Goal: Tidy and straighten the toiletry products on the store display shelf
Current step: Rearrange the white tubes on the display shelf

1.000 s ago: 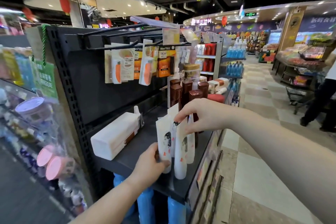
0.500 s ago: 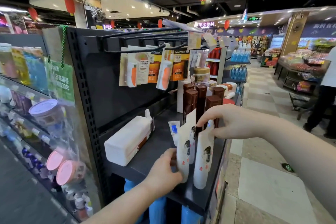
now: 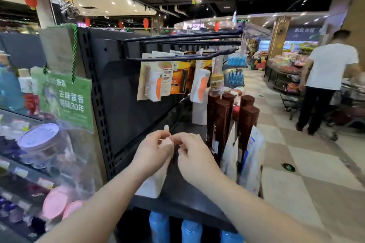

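hands [image 3: 154, 150] [image 3: 194, 157] 2 | brown bottles [image 3: 222, 116] 5 | blue bottles [image 3: 159, 227] 3 | pink lids [image 3: 54, 201] 2

Black metal shelf [image 3: 181, 193], flat, set against a dark back panel [image 3: 126, 104].

Left front: white box [image 3: 152, 182] lying on its side, long axis running back from the front edge.

Right front edge: white pouches [image 3: 251, 161] upright, packed close together.

Just behind and touching them: tall brown bottles [image 3: 221, 124], upright, clustered in rows.

Farther back, panel side: white carton [image 3: 199, 113] standing.

Beyond the bottles: red item [image 3: 236, 111], blurred; cannot tell what it is.
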`<state>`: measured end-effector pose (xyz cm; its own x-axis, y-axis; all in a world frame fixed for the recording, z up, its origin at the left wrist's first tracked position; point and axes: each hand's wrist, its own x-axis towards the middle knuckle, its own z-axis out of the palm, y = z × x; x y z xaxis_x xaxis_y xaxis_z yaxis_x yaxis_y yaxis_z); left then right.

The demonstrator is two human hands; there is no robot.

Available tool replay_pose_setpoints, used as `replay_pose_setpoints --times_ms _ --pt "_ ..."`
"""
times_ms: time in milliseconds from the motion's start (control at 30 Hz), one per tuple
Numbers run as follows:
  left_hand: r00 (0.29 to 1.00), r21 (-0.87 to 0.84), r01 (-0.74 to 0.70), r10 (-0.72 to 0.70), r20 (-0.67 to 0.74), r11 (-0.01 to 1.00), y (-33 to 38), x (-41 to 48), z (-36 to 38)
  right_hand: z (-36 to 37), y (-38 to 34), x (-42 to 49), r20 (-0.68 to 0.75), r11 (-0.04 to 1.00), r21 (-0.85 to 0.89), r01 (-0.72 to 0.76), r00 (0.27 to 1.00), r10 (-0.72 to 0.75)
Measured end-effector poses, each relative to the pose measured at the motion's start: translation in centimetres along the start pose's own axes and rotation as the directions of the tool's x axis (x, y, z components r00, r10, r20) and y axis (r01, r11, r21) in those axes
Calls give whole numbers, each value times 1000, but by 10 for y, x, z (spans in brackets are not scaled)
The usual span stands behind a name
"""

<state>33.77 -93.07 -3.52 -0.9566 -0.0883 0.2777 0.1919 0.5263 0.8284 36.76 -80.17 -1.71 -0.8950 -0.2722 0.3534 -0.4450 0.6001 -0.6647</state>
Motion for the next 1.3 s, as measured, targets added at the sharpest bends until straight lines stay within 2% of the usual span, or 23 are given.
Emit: replay_pose_setpoints --times_ms 67,133,233,300,433,567,733,867,933,1000,1067,1133,1200,1233,1300 --pt "990 149 45 -64 128 988 -14 7 -5 26 17 16 -23 984 -93 -152 988 151" --pt "968 250 54 -112 222 967 -27 9 -6 41 36 28 -56 927 -260 -269 963 264" --pt "968 212 34 -85 236 977 -37 8 -6 52 60 43 -120 760 -539 -363 926 357" --pt "967 191 4 -53 249 982 -41 9 -7 55 71 49 -130 667 -614 -422 888 442" --pt "959 196 -40 -18 282 980 -46 11 -9 57 83 51 -154 594 -593 -544 801 579" --pt "956 277 -106 22 291 955 -46 12 -7 59 85 50 -232 550 -663 -508 838 494" --pt "942 384 -238 116 315 892 -47 13 -5 57 87 50 -210 577 -579 -576 790 577" --pt "941 386 -257 137 311 886 -48 14 -4 59 87 42 -242 573 -596 -562 807 539" --pt "940 393 -260 139 311 882 -48 14 -3 60 86 37 -283 618 -514 -595 797 533" --pt "939 397 -269 147 311 878 -48 14 -3 58 84 33 -318 677 -354 -645 764 562" --pt "938 394 -272 151 312 878 -48 14 -4 54 80 29 -328 730 -80 -679 709 624" --pt "938 378 -268 150 313 886 -47 13 -4 51 74 24 -303 729 293 -619 663 685" --pt "945 321 -218 118 304 922 -45 12 -5 50 63 16 -201 594 659 -461 652 731" --pt "953 262 -167 88 289 951 -43 11 -6 49 56 11 -130 499 779 -381 680 722" --pt "975 95 -35 13 223 995 -36 9 -9 45 42 -2 -28 338 907 -250 765 643"
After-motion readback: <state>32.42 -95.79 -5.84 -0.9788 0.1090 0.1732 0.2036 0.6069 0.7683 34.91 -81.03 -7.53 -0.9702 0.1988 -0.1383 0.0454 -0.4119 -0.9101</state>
